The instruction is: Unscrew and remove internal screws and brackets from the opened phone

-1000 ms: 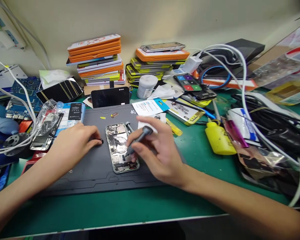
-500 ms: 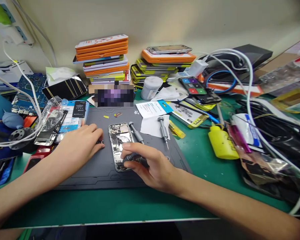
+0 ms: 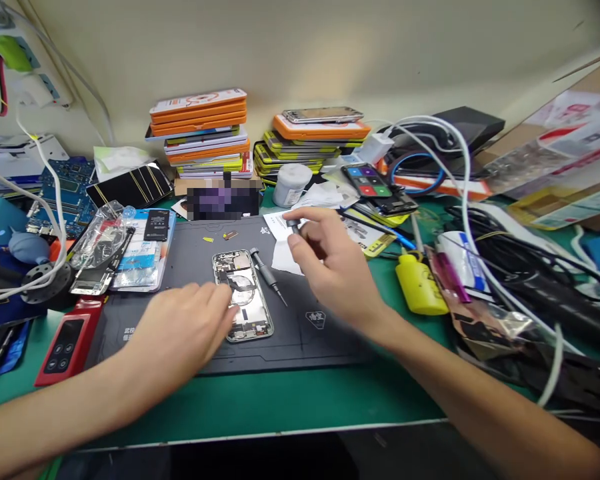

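An opened phone [image 3: 253, 310] with its inner parts bare lies on the grey work mat [image 3: 170, 267]. My left hand [image 3: 190, 327] is at the phone's left edge, fingers curled together; whatever they hold is hidden. A thin dark piece shows over the phone beside those fingertips. Up and to the right, my right hand [image 3: 333, 263] is closed on a grey screwdriver [image 3: 293, 225], of which only the top end shows, above white paper [image 3: 283, 257]. Against the phone's right side lies another grey screwdriver [image 3: 267, 273], its tip toward me.
Stacked orange and yellow boxes [image 3: 200, 127] stand along the wall. A phone battery [image 3: 157, 225] and bagged parts lie at left, near a red device [image 3: 67, 343]. A yellow bottle [image 3: 420, 283] and tangled cables [image 3: 510, 267] are at right. Small flex pieces [image 3: 229, 235] lie behind the phone.
My right hand has moved from over the phone up and right to the white paper. My left hand has come right, to the phone's edge. The view has shifted slightly.
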Available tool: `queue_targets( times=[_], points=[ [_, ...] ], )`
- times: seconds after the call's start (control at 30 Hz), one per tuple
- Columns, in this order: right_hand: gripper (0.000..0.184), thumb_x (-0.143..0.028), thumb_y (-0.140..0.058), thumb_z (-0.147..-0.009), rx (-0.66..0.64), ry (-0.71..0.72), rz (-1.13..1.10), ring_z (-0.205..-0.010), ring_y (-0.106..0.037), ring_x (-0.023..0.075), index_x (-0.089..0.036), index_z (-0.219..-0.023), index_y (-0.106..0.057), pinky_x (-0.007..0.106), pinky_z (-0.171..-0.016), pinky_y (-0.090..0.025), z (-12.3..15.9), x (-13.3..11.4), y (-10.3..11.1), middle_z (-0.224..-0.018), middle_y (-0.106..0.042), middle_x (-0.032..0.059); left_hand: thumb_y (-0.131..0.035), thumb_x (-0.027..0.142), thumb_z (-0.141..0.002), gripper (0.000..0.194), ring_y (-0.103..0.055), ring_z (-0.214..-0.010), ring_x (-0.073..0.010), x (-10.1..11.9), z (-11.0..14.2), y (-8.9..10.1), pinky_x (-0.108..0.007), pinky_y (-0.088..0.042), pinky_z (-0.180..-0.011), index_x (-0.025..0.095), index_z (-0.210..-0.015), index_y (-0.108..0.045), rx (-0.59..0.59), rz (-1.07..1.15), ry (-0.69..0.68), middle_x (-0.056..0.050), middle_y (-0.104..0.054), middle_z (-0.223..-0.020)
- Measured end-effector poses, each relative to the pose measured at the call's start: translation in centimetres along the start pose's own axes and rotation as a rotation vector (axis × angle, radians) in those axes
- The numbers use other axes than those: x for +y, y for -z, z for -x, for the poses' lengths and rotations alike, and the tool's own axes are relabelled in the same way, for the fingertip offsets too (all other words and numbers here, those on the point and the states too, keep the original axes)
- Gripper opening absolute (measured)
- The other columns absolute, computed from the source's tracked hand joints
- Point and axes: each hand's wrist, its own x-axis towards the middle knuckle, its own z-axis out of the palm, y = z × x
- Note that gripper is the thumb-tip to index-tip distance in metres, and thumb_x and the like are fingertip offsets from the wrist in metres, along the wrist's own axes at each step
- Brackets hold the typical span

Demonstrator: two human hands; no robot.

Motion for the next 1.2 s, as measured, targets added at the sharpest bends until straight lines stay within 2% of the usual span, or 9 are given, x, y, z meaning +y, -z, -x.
queue_targets(
  times=[0.1,0.2,0.3,0.4,0.5,0.67,0.83,1.0,1.2],
  points=[
    [0.027,-0.018,-0.051,-0.105,-0.175,-0.050,0.458,-0.065,-0.061,0.0178,-0.020,-0.130,-0.063,0.031,-0.062,-0.042,-1.0,0.8,0.5,-0.084,-0.069,0.0009,-0.045,0.030,-0.114,0.036,-0.056,-0.052,-0.0181,2.0,0.4,-1.8,-0.034,-0.033,-0.052,0.023,-0.079,-0.053,0.165,0.045,-0.066,0.002,-0.057,-0.062],
    [0.031,-0.015,-0.051,-0.104,-0.259,-0.008,0.598,-0.089,-0.070,0.0238,-0.019,-0.129,-0.068,0.032,-0.064,-0.040,-0.9,1.2,-0.2,-0.113,-0.076,0.0102,-0.044,0.026,-0.114,0.037,-0.057,-0.052,-0.0175,2.5,0.8,-3.4,-0.034,-0.034,-0.053,0.022,-0.078,-0.053,0.207,0.070,-0.089,0.002,-0.057,-0.062],
    [0.035,-0.014,-0.049,-0.105,-0.301,0.026,0.654,-0.095,-0.070,0.0262,-0.020,-0.131,-0.071,0.032,-0.061,-0.036,-0.4,1.1,-0.9,-0.118,-0.074,0.0126,-0.040,0.026,-0.115,0.038,-0.057,-0.053,-0.0175,2.3,0.9,-4.0,-0.034,-0.035,-0.054,0.022,-0.080,-0.054,0.214,0.085,-0.059,0.002,-0.056,-0.062],
    [0.033,-0.018,-0.047,-0.109,-0.300,0.037,0.681,-0.099,-0.070,0.0260,-0.019,-0.130,-0.072,0.032,-0.063,-0.037,-0.1,0.7,-1.1,-0.120,-0.073,0.0132,-0.038,0.026,-0.115,0.037,-0.058,-0.054,-0.0176,2.2,0.8,-4.1,-0.034,-0.034,-0.054,0.022,-0.082,-0.054,0.211,0.092,-0.035,0.002,-0.057,-0.064],
    [0.030,-0.029,-0.046,-0.114,-0.286,0.020,0.677,-0.095,-0.071,0.0233,-0.019,-0.115,-0.074,0.032,-0.065,-0.038,0.0,0.3,-1.1,-0.112,-0.075,0.0103,-0.034,0.025,-0.115,0.038,-0.057,-0.053,-0.0174,2.2,0.8,-4.2,-0.034,-0.033,-0.054,0.022,-0.083,-0.054,0.202,0.099,-0.019,0.002,-0.056,-0.063],
    [0.026,-0.044,-0.065,-0.108,-0.317,-0.035,0.658,-0.079,-0.071,0.0181,-0.021,-0.101,-0.073,0.031,-0.061,-0.034,0.4,-0.4,-1.1,-0.106,-0.078,0.0043,-0.042,0.024,-0.112,0.032,-0.059,-0.054,-0.0178,2.3,1.0,-4.5,-0.034,-0.034,-0.055,0.022,-0.083,-0.054,0.191,0.089,-0.017,0.002,-0.058,-0.064],
    [0.015,-0.032,-0.065,-0.105,-0.355,-0.123,0.658,-0.077,-0.070,0.0189,-0.022,-0.098,-0.072,0.031,-0.061,-0.030,0.2,-0.7,-0.8,-0.100,-0.079,0.0024,-0.050,0.023,-0.108,0.028,-0.059,-0.055,-0.0197,2.8,1.3,-4.4,-0.036,-0.033,-0.054,0.022,-0.081,-0.056,0.211,0.052,-0.014,0.001,-0.058,-0.064],
    [0.009,-0.027,-0.065,-0.099,-0.360,-0.202,0.637,-0.072,-0.066,0.0200,-0.021,-0.092,-0.067,0.031,-0.061,-0.026,-0.2,-0.7,-0.7,-0.093,-0.078,0.0039,-0.055,0.027,-0.110,0.024,-0.059,-0.055,-0.0184,3.0,1.6,-4.2,-0.037,-0.033,-0.054,0.019,-0.089,-0.065,0.249,0.033,-0.060,0.002,-0.061,-0.066],
    [0.008,-0.031,-0.061,-0.096,-0.291,-0.253,0.508,-0.064,-0.062,0.0202,-0.023,-0.098,-0.060,0.031,-0.063,-0.031,-0.4,-0.4,-0.3,-0.084,-0.076,0.0026,-0.068,0.030,-0.108,0.019,-0.057,-0.056,-0.0148,2.8,2.0,-4.1,-0.035,-0.032,-0.052,0.011,-0.108,-0.071,0.357,0.017,-0.223,0.004,-0.060,-0.066]
  ],
)
